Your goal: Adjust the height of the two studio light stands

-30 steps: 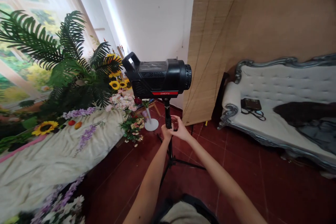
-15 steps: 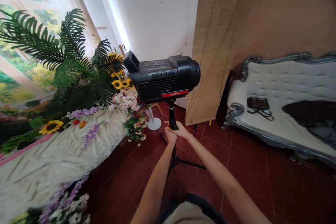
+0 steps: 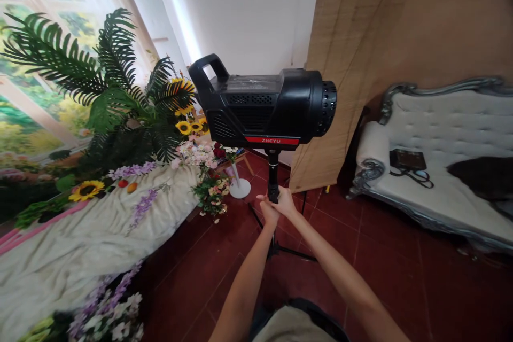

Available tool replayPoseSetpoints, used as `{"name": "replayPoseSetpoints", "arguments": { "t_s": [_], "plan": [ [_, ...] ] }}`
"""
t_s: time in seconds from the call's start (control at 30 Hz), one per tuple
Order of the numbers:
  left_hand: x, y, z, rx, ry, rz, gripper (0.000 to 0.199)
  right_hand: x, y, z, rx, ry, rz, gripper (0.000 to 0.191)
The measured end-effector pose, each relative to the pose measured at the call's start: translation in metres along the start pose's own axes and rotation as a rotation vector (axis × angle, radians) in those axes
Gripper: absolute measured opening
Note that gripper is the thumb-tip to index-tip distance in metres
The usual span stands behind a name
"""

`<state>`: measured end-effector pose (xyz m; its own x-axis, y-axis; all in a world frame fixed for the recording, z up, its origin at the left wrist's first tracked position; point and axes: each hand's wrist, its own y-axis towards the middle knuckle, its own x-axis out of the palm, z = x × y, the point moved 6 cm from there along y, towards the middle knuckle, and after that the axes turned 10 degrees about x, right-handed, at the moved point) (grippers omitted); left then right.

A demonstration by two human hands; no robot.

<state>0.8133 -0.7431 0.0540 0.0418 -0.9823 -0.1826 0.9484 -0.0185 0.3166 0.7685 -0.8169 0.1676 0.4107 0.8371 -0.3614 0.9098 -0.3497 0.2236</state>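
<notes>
A black studio light [image 3: 256, 109] with a red ZHEYU label sits on top of a black light stand [image 3: 273, 171]. Its looped handle points left and its round vented front faces right. Both of my hands are closed round the stand's pole below the light. My left hand [image 3: 269, 210] is on the lower left side of the pole, and my right hand [image 3: 286, 202] wraps it from the right, touching the left one. Below them the stand's legs [image 3: 294, 252] spread over the floor.
Left, a table with cream cloth [image 3: 168, 219] bears flowers and fruit, beside a palm plant [image 3: 116, 91]. A white round base [image 3: 239, 188] stands behind the stand. A bamboo blind [image 3: 326, 117] hangs at the wall. Right, a cream sofa [image 3: 425, 128] holds a dark bag [image 3: 407, 160].
The light has swung so that its front reaches further right, and it looks larger and higher. Both hands still grip the pole. The room has shifted slightly right in view.
</notes>
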Motion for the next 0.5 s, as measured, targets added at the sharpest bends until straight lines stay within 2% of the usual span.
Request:
{"name": "replayPoseSetpoints", "arguments": {
  "t_s": [0.1,0.2,0.4,0.5],
  "plan": [
    [0.0,0.001,0.009,0.105,0.048,-0.059,0.012,-0.003,0.003,-0.008,-0.018,-0.012,0.009,0.032],
    [-0.004,0.0,0.019,0.143,0.068,-0.066,0.012,-0.005,0.008,-0.018,-0.058,-0.014,-0.011,0.031],
    [-0.009,-0.001,0.031,0.108,0.048,-0.049,0.022,-0.009,0.023,-0.041,-0.104,0.033,-0.107,0.031],
    [-0.008,-0.003,0.033,0.083,0.016,-0.056,0.022,-0.015,0.027,-0.055,-0.116,0.042,-0.074,0.032]
  ]
}}
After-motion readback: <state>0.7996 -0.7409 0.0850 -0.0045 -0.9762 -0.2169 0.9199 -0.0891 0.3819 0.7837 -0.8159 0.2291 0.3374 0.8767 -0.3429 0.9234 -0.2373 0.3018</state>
